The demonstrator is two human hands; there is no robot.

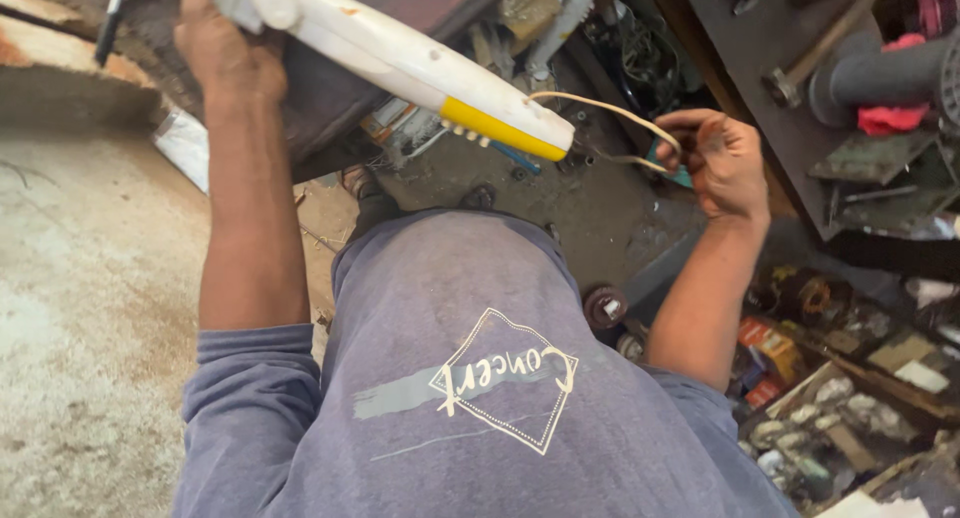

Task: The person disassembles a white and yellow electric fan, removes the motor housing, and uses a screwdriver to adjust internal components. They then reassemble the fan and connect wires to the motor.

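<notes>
Grey shirt nearest us; our left hand grasps the white-and-yellow device overhead, our right hand pinches its cord; orange packets lie lower right.

Long white plastic device with a yellow band slanting from upper left to centre, gripped at its upper end by left hand; thin pale cord looping from its lower end rightward into right hand. Wooden tray of small parts at lower right.
</notes>
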